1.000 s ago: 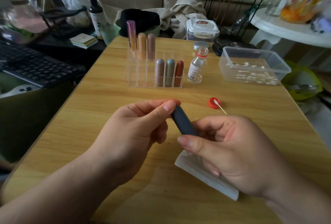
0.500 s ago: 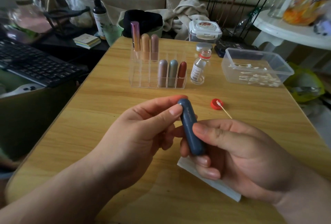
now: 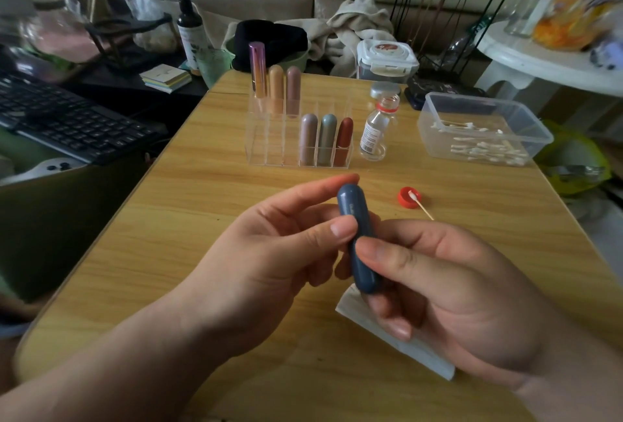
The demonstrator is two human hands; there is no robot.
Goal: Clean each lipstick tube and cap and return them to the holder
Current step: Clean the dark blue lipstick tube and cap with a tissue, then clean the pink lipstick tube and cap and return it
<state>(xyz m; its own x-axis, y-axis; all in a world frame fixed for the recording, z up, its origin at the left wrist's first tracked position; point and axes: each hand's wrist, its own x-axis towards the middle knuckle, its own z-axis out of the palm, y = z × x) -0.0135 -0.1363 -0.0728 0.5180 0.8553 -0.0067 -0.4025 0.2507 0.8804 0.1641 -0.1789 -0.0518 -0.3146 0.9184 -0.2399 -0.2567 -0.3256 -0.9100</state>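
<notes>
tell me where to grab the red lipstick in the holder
I'd pinch the red lipstick by its domed top, coming from above, fingers front and back. It stands upright; the holder walls its base and the grey lipstick crowds its side.

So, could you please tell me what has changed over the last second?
The blue lipstick tube rose from tilted and half hidden to nearly upright. The left hand still pinches its top and the right hand grips its lower half. The holder, red cap and wipe stayed put.
</notes>
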